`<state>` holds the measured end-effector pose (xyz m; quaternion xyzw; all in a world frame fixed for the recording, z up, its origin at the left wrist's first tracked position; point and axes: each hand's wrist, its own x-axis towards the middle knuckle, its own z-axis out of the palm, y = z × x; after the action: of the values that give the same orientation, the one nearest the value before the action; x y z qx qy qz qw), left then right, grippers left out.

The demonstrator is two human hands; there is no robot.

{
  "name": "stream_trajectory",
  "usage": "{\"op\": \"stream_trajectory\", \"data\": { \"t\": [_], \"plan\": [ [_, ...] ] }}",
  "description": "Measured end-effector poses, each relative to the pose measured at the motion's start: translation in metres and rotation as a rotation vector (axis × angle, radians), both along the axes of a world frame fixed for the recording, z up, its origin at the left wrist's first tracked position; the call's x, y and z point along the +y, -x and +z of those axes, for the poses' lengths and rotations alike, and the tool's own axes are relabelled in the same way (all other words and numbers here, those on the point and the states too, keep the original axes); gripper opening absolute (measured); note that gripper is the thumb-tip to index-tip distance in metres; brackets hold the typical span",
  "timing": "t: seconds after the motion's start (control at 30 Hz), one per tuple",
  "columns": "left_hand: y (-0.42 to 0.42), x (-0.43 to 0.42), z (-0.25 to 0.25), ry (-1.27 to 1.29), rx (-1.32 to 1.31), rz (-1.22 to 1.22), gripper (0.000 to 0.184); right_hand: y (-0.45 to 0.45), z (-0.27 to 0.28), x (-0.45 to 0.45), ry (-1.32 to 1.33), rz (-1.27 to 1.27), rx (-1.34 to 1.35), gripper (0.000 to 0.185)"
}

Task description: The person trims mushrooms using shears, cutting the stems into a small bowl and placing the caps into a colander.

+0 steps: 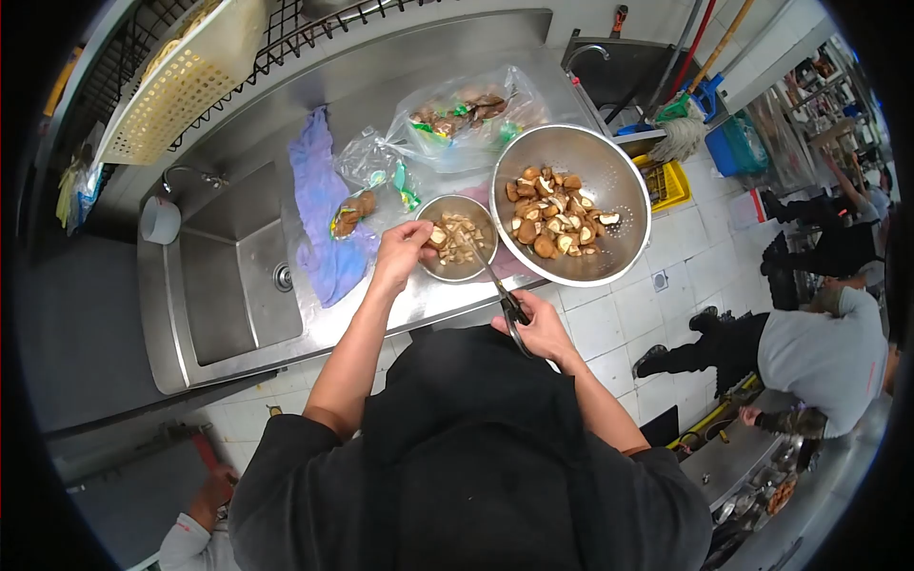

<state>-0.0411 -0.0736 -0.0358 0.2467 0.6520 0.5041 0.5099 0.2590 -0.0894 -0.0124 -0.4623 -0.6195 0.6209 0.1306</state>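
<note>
My left hand [402, 255] is closed on a mushroom [437, 237] at the left rim of a small metal bowl [433, 271]. Cut pale mushroom pieces [462, 238] lie inside that bowl. Black-handled scissors [511, 309] are in my right hand [541, 328], its fingers wrapped round the handles. Their blades reach up over the bowl toward the pieces. To the right stands a large metal colander [624, 181] with many brown mushrooms [554, 211], some showing pale cut faces. A small pack of brown mushrooms [352, 211] lies left of the bowl.
A clear plastic bag [519, 90] with packed mushrooms sits behind the bowl. Left are a purple cloth [319, 181] and a sink [238, 266]. A wire rack holds a cream basket [181, 90] above. Several people work at the right; another person's arm [211, 495] shows lower left.
</note>
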Motion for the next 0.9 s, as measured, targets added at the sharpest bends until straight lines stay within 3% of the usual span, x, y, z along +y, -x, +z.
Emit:
{"op": "stream_trajectory", "data": {
  "t": [0.1,0.13,0.17,0.37,0.4,0.5,0.63,0.7,0.77,0.83,0.87,0.9],
  "plan": [
    [-0.020,0.004,0.011,-0.128,-0.228,0.036,0.026,-0.009,-0.014,-0.005,0.160,-0.054,0.121,0.061],
    [-0.031,0.007,0.017,-0.205,-0.358,0.036,0.025,-0.008,0.000,-0.001,0.216,-0.028,0.129,0.075],
    [-0.043,0.012,0.023,-0.208,-0.367,0.025,0.025,-0.007,0.014,0.001,0.210,-0.039,0.122,0.075],
    [-0.099,0.056,0.044,-0.254,-0.154,-0.117,0.025,-0.013,0.026,0.020,0.187,-0.185,0.279,0.061],
    [-0.104,0.064,0.044,-0.277,-0.177,-0.121,0.025,-0.015,0.019,0.021,0.083,-0.237,0.313,0.054],
    [-0.122,0.077,0.065,-0.248,-0.188,-0.114,0.030,-0.022,0.029,0.023,0.161,-0.357,0.305,0.046],
    [-0.113,0.086,0.064,-0.231,0.090,-0.147,0.047,-0.024,0.017,0.022,0.162,-0.558,0.501,0.038],
    [-0.083,0.089,0.040,-0.486,0.586,0.033,0.044,-0.031,0.017,0.024,0.179,-0.567,0.504,0.044],
    [-0.030,0.079,0.034,-0.381,0.769,0.092,0.039,-0.038,0.021,0.025,0.244,-0.575,0.561,0.044],
    [0.046,0.066,-0.006,-0.248,1.320,0.191,0.034,-0.042,0.026,0.026,0.250,-0.579,0.574,0.041],
    [0.069,0.051,-0.004,-0.082,1.457,0.183,0.032,-0.044,0.029,0.027,0.234,-0.515,0.515,0.038],
    [0.102,0.039,-0.008,0.220,1.334,0.009,0.032,-0.047,0.033,0.028,0.217,-0.452,0.455,0.036]
  ]
}}
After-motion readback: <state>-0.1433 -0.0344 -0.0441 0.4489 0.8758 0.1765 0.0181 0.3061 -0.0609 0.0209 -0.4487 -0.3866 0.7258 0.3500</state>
